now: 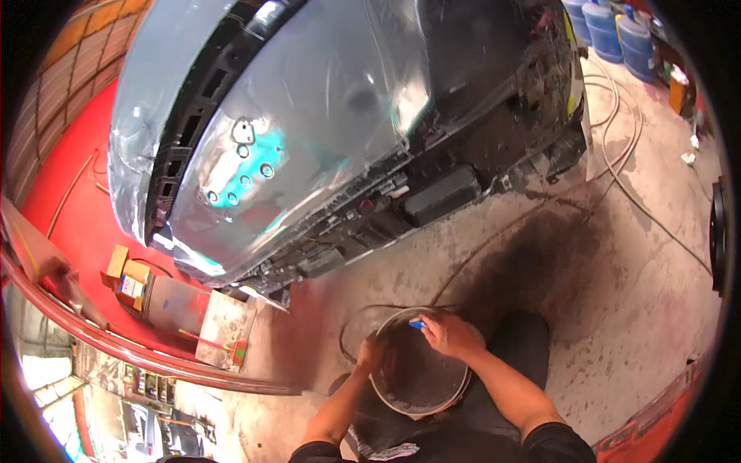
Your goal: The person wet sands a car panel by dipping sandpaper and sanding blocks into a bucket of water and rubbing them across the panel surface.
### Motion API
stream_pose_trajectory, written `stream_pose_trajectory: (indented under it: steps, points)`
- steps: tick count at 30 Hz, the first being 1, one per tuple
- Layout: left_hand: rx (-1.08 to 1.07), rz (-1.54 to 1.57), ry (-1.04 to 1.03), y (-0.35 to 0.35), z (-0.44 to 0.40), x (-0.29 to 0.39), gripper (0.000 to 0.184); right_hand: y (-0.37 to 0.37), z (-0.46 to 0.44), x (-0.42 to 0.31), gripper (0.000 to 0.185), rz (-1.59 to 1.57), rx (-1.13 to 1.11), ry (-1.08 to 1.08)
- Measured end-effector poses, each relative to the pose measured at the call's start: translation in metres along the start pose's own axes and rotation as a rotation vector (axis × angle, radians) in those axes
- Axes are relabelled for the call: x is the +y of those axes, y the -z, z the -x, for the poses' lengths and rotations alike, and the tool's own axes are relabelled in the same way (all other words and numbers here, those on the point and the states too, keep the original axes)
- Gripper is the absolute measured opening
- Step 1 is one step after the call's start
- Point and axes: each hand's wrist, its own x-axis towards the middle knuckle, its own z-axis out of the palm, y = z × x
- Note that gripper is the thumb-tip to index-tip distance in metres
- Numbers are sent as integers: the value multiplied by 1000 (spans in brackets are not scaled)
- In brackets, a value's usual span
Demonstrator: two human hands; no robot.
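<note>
A round bucket (424,407) with a pale rim and dark inside sits between the person's knees. My left hand (371,353) is closed over its left rim; the fingertips are hard to make out. Above the bucket's upper right side, my right hand (454,337) pinches a small blue thing (417,324) whose kind I cannot tell. Just beyond stands a grey car body (332,100), its panel sanded and partly covered by a teal patch (258,158) with several ring-shaped marks. A dark lower edge (444,193) runs along the panel.
A hose (471,270) lies across the stained concrete floor (602,324). Several blue water jugs (634,48) stand at the upper right. On the left are a red surface (73,181), an opened cardboard box (133,279) and a long red rail (147,349).
</note>
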Motion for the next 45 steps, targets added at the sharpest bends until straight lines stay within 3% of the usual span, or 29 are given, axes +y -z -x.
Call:
stream_pose_trajectory:
  steps: [4,9,12,15,21,26,29,31,32,33,34,36,37,39,40,41,43,44,45]
  points:
    - [-7,-32,-83,-1,1,-5,33,11,0,-10,37,41,-108,-68]
    - [-17,143,-222,-14,-17,-49,29,-6,5,9,35,-35,8,18]
    - [-85,-31,-99,-2,-6,-38,29,-13,5,14,35,-134,32,-10]
    - [-80,-122,-239,-7,-14,-43,29,-14,3,19,37,-129,39,-19]
    - [-109,67,-166,2,-7,-34,31,-30,3,29,36,-102,77,29]
    - [-41,-31,-208,-3,-9,-34,34,-24,0,26,32,-141,210,124]
    - [-54,-287,-397,-4,-17,-59,34,-10,-1,17,26,-166,154,36]
    - [-35,-294,-385,-9,-15,-42,33,1,-5,20,22,-409,102,-153]
    - [-8,-179,-293,-2,4,0,31,8,-8,22,20,-532,84,-248]
    - [14,-65,-203,5,11,30,30,22,-14,24,20,-548,155,-254]
    - [-2,-64,-293,1,-5,6,29,44,-25,28,20,-561,226,-260]
    - [-22,-43,-374,-12,-20,-60,29,147,-58,-27,25,-335,552,44]
    - [-20,-24,-377,-18,-19,-75,29,196,-77,-45,31,-312,634,80]
    - [40,38,-249,-25,-24,-72,31,288,-112,-95,28,-149,907,314]
    - [43,13,-226,-25,-26,-74,32,325,-132,-103,27,91,1078,439]
    - [47,-13,-200,-24,-25,-78,33,356,-150,-110,25,125,1152,468]
    - [64,-71,-173,-23,-21,-70,34,416,-183,-111,25,618,1253,600]
    - [75,-101,-171,-10,-5,-31,34,433,-199,-117,25,559,1276,574]
    - [86,-130,-170,-4,2,-8,34,453,-207,-116,26,883,1230,631]
